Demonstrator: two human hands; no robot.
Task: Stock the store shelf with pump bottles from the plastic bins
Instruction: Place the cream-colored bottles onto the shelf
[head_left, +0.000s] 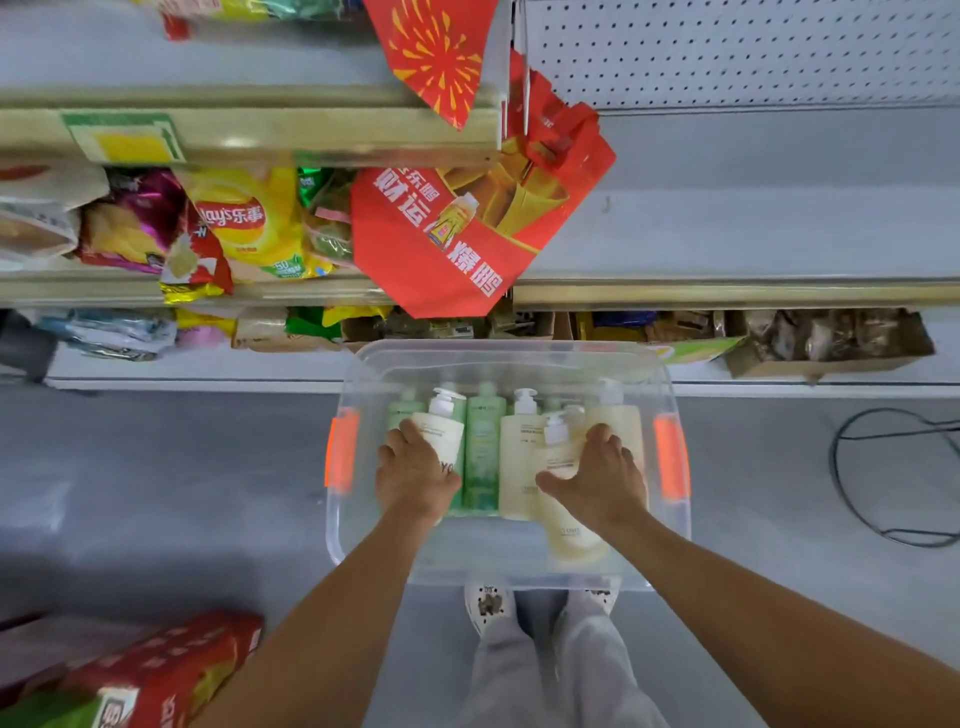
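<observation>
Two holds inside the clear bin (519, 351): our left hand (415, 480) curls fingers (401, 435) round a cream pump bottle (442, 427), right hand (605, 480) round a second bottle (571, 532).

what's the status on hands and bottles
Left hand grips left cream bottle, right hand grips right cream bottle. Both inside clear bin on floor. Nothing over the bin.

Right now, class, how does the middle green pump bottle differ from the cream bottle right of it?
The green bottle has a green body, the cream bottle a pale one. The green bottle's pump is green, the cream bottle's white. Both lie in the clear bin.
</observation>
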